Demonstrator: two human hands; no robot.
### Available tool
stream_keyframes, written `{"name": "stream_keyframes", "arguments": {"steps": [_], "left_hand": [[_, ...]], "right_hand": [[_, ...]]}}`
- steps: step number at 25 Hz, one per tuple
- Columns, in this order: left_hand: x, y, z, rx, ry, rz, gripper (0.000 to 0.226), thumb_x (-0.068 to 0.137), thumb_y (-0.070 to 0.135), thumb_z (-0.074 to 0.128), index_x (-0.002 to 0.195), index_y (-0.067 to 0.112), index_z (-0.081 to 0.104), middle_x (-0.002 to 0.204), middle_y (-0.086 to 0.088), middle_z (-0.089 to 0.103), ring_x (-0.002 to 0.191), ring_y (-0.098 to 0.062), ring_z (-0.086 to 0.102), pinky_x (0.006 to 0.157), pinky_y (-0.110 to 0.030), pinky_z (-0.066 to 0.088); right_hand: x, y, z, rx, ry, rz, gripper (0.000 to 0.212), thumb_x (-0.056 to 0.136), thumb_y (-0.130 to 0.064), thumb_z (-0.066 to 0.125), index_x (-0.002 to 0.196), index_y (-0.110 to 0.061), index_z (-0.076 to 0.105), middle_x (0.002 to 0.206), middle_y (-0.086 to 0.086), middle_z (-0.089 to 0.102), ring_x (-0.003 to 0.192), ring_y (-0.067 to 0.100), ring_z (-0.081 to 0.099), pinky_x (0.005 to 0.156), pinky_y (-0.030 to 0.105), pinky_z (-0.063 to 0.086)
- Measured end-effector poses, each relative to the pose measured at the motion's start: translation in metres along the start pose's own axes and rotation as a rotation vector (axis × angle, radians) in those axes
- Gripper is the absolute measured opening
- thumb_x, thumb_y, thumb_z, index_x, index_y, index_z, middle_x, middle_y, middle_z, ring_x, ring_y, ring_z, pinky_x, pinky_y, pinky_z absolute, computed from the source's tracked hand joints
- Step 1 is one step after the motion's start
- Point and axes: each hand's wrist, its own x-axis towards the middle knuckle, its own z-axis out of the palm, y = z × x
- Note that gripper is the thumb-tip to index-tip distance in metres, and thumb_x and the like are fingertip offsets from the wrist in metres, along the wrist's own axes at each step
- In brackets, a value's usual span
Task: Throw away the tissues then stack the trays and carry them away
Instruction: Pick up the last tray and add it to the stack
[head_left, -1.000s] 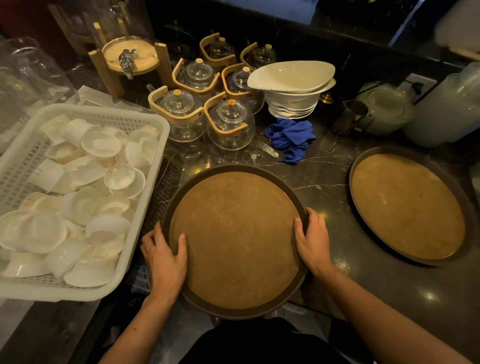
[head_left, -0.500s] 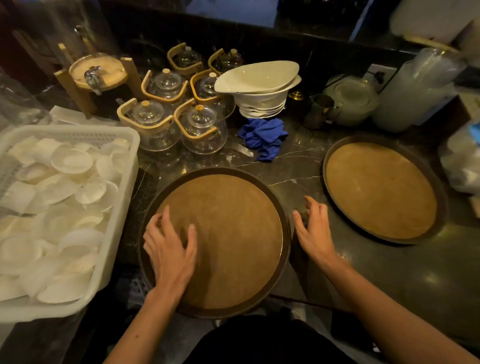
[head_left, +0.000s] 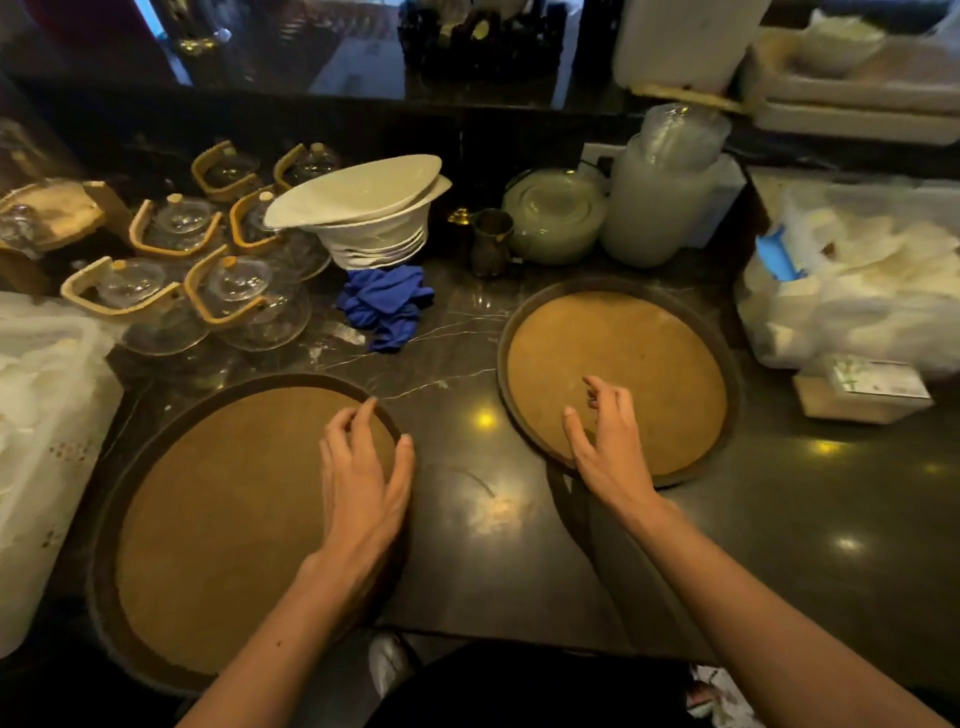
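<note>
Your left hand (head_left: 363, 483) lies spread and flat on the right edge of the near tray (head_left: 218, 525). Your right hand (head_left: 605, 441), fingers loosely apart, hovers over the second tray (head_left: 649, 364). Beyond both, a blue cloth (head_left: 387, 304) lies crumpled on the bench (head_left: 467, 519).

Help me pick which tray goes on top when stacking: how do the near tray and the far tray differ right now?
The near tray lies at the counter's front edge, overhanging it slightly; the far tray lies fully on the counter. The left hand rests on the near tray's right rim; the right hand hovers open over the far tray's near edge. The near tray looks larger, perhaps only from closeness. Both are round, dark-rimmed, brown-lined and empty.
</note>
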Motion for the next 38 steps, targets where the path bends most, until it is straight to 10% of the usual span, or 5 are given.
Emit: {"name": "stream_keyframes", "arguments": {"steps": [13,38], "left_hand": [[0.043,0.117,0.107,0.062,-0.148,0.139,0.059,0.095,0.044,0.048,0.145,0.02,0.032,0.144,-0.008,0.03,0.128,-0.026,0.039,0.099,-0.041,0.044],[0.086,0.115,0.152,-0.049,-0.193,-0.307,0.081,0.087,0.042,0.066,0.147,0.007,0.024,0.141,-0.019,0.03,0.124,-0.035,0.045,0.103,-0.041,0.039]], "right_hand": [[0.05,0.114,-0.111,-0.141,0.084,0.127,0.06,0.095,-0.041,0.053,0.146,-0.017,0.031,0.137,0.011,0.035,0.124,0.026,0.042,0.098,0.037,0.041],[0.065,0.161,-0.118,-0.113,0.035,0.498,0.076,0.085,-0.048,0.066,0.145,-0.011,0.036,0.133,0.011,0.045,0.122,0.029,0.049,0.099,0.042,0.042]]}}
